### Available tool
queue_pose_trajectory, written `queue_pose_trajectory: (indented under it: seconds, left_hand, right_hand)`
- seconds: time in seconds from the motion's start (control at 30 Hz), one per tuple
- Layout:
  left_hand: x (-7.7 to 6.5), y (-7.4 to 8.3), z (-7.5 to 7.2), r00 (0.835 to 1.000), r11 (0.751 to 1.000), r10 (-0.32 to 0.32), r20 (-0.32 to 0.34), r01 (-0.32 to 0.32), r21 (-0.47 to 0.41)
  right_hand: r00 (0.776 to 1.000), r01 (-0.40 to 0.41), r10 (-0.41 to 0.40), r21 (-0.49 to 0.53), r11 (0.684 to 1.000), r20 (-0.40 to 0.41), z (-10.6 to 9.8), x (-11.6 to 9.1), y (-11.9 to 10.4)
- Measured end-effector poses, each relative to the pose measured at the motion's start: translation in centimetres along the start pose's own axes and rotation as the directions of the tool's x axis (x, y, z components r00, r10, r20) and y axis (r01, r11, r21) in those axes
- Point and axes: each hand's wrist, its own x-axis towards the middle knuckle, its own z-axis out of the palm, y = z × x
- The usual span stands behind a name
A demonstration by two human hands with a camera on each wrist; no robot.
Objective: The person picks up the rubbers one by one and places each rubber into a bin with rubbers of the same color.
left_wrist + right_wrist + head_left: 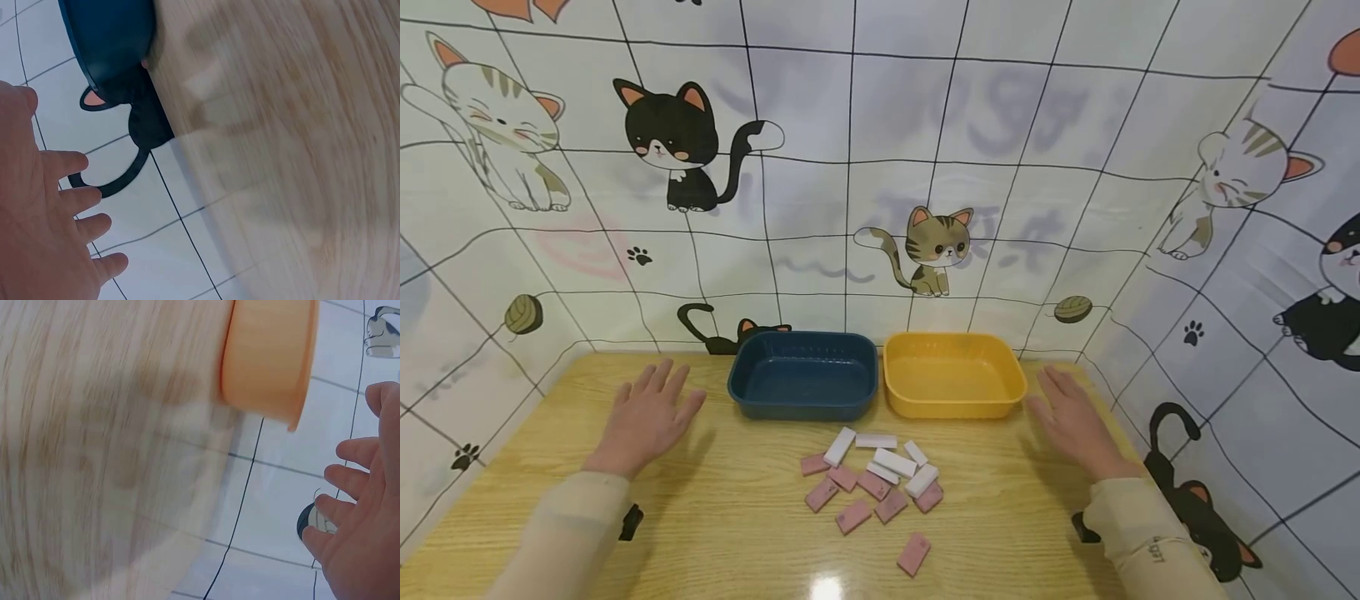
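My left hand (643, 417) hovers palm down over the table, left of a blue basin (805, 408), with fingers spread and nothing held. On the other side my right hand (1075, 425) is held out with straight fingers near the right end of a yellow basin (955, 407). It holds nothing either. Between and in front of the hands lies a loose pile of small pink blocks (853, 517) and white blocks (895, 462). One pink block (913, 555) lies apart, nearer the front. Both wrist views show the fingers (84, 200) (344, 481) extended, clear of the basins.
The basins stand side by side at the back of the wooden table (737, 517). Behind and beside them hangs a white sheet (805, 200) with black grid lines and printed cats. It closes in the back, left and right.
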Motion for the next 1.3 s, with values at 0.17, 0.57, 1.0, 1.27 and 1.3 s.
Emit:
queue_pose_trajectory:
  seconds: [0.17, 0.57, 1.0, 1.27, 1.3]
  left_hand:
    - [-0.2, 1.0, 0.0, 0.999, 1.0, 0.02, -0.032, -0.02, 0.001]
    - [-0.3, 3.6, 0.1, 0.99, 0.996, 0.089, -0.113, -0.09, -0.006]
    - [-1.1, 6.4, 0.8, 0.974, 0.988, 0.147, -0.175, -0.154, -0.027]
    - [-1.3, 7.8, 1.3, 0.967, 0.98, 0.174, -0.188, -0.188, -0.059]
    - [-1.3, 8.0, 1.4, 0.966, 0.98, 0.177, -0.189, -0.191, -0.059]
  right_hand:
    - [1.0, -0.002, 0.002, 0.03, 1.0, 0.004, 0.2, 0.1, -1.4]
    - [0.996, 0.042, -0.037, 0.052, 0.998, -0.083, 0.8, -0.4, -4.5]
    - [0.977, 0.153, -0.144, 0.047, 0.987, -0.159, 3.6, -1.0, -8.0]
    - [0.97, 0.193, -0.18, 0.066, 0.979, -0.165, 4.9, -1.6, -9.7]
    - [0.97, 0.195, -0.181, 0.075, 0.978, -0.16, 4.9, -1.6, -9.9]
